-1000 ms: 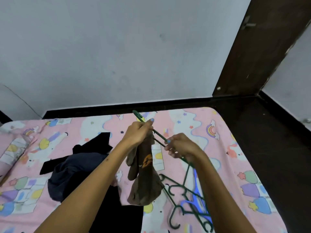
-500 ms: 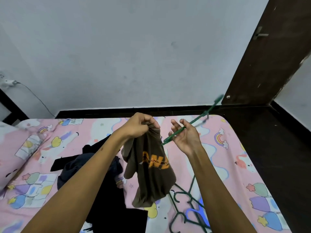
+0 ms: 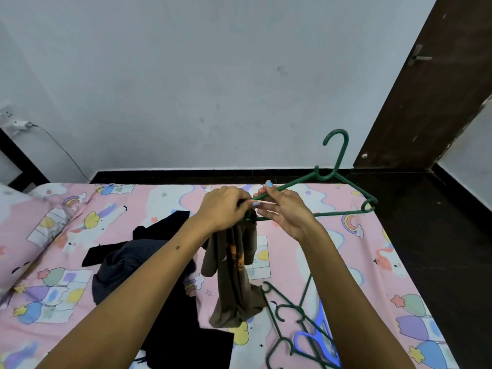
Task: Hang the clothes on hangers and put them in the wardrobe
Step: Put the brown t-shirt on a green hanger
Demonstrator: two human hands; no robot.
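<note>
Fingers of the right hand (image 3: 285,217) pinch the near arm of the green hanger (image 3: 343,193), thumb and forefinger closed on the thin rod, while the left hand (image 3: 223,206) is curled round the bunched top of the olive-brown shirt (image 3: 234,272). The two hands meet above the bed (image 3: 372,262), and the left end of the hanger sits just at the gathered cloth, between the hands. The hanger's long axis runs from that end out to the right and slightly away from the person, its hook (image 3: 336,145) standing up at the far right; the shirt hangs straight down from the left hand, its hem near the sheet. The coming move appears to turn on this: the hanger end lies right of the cloth opening, so the rod must travel leftward into the garment, guided by the right hand as the nearer one. Spare hangers (image 3: 295,326) lie on the bed below the right forearm, dark clothes (image 3: 127,267) below the left.
</note>
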